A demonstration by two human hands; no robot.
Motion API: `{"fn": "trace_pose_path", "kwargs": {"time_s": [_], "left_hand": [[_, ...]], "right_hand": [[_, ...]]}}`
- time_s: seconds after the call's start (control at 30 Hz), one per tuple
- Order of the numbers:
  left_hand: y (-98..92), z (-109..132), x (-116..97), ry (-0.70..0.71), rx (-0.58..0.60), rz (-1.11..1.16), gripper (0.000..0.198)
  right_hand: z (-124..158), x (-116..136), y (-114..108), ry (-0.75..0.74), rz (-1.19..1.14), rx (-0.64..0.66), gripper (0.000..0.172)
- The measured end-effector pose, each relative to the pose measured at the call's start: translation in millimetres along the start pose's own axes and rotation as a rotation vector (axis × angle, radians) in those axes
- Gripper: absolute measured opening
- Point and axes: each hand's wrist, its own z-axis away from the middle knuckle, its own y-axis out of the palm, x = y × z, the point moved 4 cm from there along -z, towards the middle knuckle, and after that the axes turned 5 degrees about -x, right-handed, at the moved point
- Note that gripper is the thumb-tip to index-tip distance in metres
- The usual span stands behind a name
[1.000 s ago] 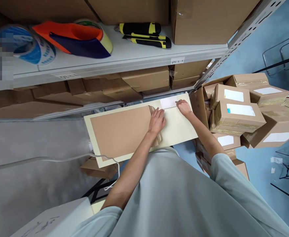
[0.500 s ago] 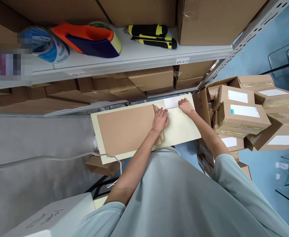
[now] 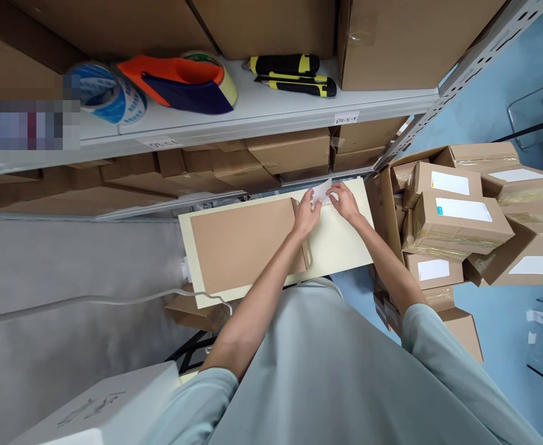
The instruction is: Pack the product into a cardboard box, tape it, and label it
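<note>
A small white paper slip (image 3: 321,191) is held up between my two hands above the cream board (image 3: 346,238). My left hand (image 3: 307,212) closes its fingers on the slip's left side. At the slip's right side, my right hand (image 3: 344,200) pinches it with bent fingers. A flat brown cardboard box (image 3: 243,244) lies on the board to the left, its right end just under my left hand. Print on the slip is too small to make out.
Cardboard boxes with white labels (image 3: 464,209) are piled at the right. Across the back, a grey shelf (image 3: 281,114) carries yellow-black utility knives (image 3: 294,86), an orange-blue tape dispenser (image 3: 174,80) and a blue-white tape roll (image 3: 109,93). A white cable (image 3: 114,301) runs at the left.
The white slip has come up off the board and is now folded or tilted between my hands. My right hand has moved left and my left hand has moved up to the slip.
</note>
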Motion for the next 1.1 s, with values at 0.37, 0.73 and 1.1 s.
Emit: {"fn": "trace_pose_path", "kwargs": {"time_s": [0.37, 0.73, 1.1], "left_hand": [[-69.3, -34, -10, -0.064, -0.142, -0.271, 0.053], [-65.4, -53, -12, -0.179, -0.089, -0.412, 0.028], [-64.7, -57, 9, -0.288, -0.149, -0.156, 0.021]], "right_hand": [[0, 23, 44, 0.036, -0.173, 0.103, 0.067], [-21, 20, 80, 0.190, 0.384, 0.398, 0.081], [-20, 24, 85, 0.230, 0.388, 0.389, 0.074]]}}
